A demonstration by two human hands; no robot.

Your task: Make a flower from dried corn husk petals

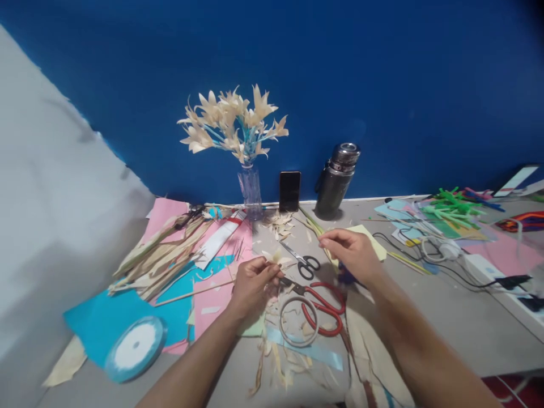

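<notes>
My left hand (pixel 257 280) is closed round a thin wooden stick (pixel 191 293), which points out to the left. Pale husk petals (pixel 275 259) show at its fingertips. To the right, my right hand (pixel 352 254) is raised with thumb and fingers pinched together; whatever lies between them is too small to tell. Black-handled scissors (pixel 306 265) lie between the hands. Nearer to me are red-handled scissors (pixel 327 309) and a ring-shaped tape roll (pixel 298 322), overlapping each other. Husk scraps (pixel 278 362) and a light blue ribbon strip (pixel 314 352) lie below them.
Husk flowers (pixel 232 122) stand in a clear bottle (pixel 250 192) by the blue wall, beside a phone (pixel 289 191) and a flask (pixel 338 181). Dried husks (pixel 165 258) and a ribbon spool (pixel 136 348) lie left; green pipe cleaners (pixel 454 207) and a power strip (pixel 505 292) right.
</notes>
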